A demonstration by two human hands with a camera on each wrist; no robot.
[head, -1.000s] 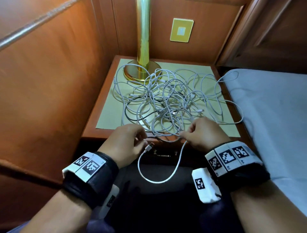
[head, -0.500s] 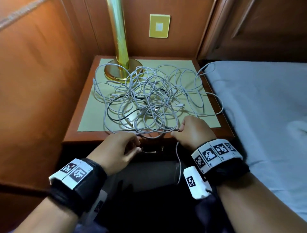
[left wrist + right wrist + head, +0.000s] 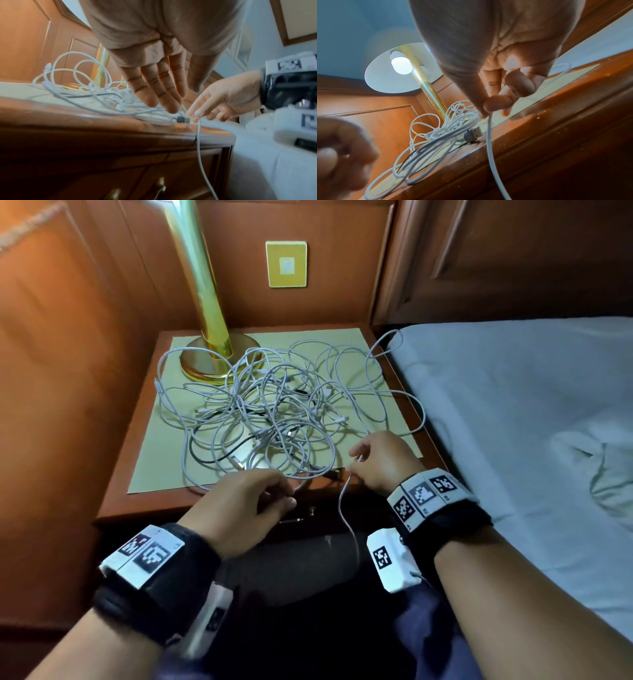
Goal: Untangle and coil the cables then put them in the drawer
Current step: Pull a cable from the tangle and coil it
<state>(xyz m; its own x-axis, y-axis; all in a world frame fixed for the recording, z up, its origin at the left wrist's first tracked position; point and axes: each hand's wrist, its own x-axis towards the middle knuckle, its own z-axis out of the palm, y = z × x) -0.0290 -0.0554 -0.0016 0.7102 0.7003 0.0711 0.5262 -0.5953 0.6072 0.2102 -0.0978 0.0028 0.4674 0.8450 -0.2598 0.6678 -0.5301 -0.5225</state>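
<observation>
Pinched between your right hand's (image 3: 383, 462) thumb and forefinger, one white cable (image 3: 489, 142) hangs over the front edge of the nightstand (image 3: 137, 505), at lower centre of the head view, presumably to draw it free of the tangle. Your left hand (image 3: 154, 75) hovers over the near loops with fingers extended, holding nothing, apparently ready to steady them. Most of the cables (image 3: 267, 412) lie knotted at frame centre on a pale mat (image 3: 157, 453), some looped against the brass lamp base (image 3: 202, 364). A grey USB plug (image 3: 473, 134) rests at the table edge. The drawer (image 3: 137, 182) below stands closed. Wood panelling fills the left; a bed (image 3: 513, 412) occupies the right.
</observation>
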